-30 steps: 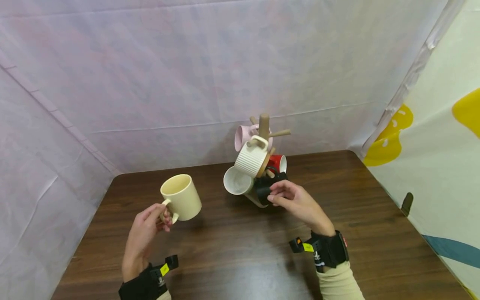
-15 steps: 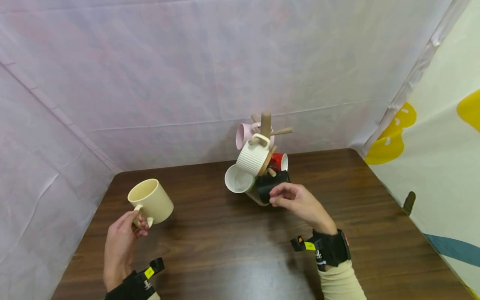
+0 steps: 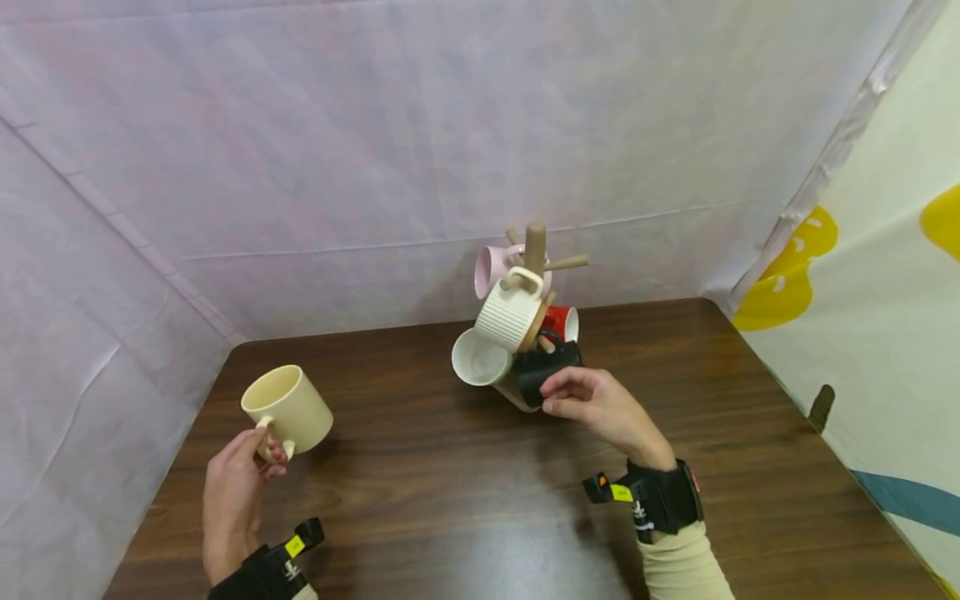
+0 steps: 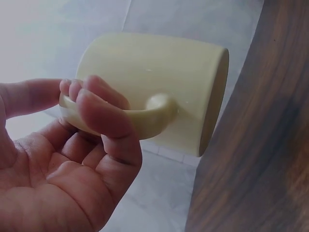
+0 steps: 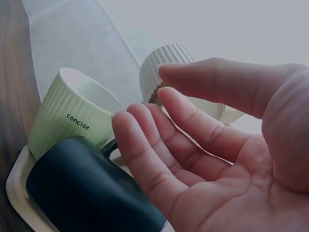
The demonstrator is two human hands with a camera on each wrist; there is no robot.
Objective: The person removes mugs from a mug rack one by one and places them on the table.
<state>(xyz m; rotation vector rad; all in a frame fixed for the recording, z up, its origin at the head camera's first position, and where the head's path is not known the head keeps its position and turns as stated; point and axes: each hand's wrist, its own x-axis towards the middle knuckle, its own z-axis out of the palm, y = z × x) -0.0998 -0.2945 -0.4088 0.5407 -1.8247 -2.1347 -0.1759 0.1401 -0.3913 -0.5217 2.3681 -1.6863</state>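
Two bare hands: left hand (image 3: pixel 232 492) toward the left of the head view, right hand (image 3: pixel 600 408) right of centre, both over a dark wooden table (image 3: pixel 420 492).
Left grip: thumb and fingers pinch the handle of a cream mug (image 3: pixel 292 417).
Cream mug, place: held over the left part of the table, well apart from the other mugs.
Cream mug, direction: tilted, mouth pointing up and leftward, base down and to the right; its long axis slants from upper left to lower right, and the handle faces the near side.
Close view from the left wrist: the mug lies nearly sideways across the picture, base end to the right.
Right fingers: loosely bent, thumb apart, holding nothing; just beside a black mug (image 3: pixel 536 375), though touching or not cannot be told.
Black mug, axis: slanting, upper left to lower right in the right wrist view.
Wooden rack: upright post (image 3: pixel 536 242) with side pegs, near the back of the table.
Mugs around the post: pink mug (image 3: pixel 491 271), mouth left; white ribbed mug (image 3: pixel 506 317), handle uppermost; red mug (image 3: pixel 555 321), mouth right; pale green mug (image 5: pixel 72 116), lettered "concise".
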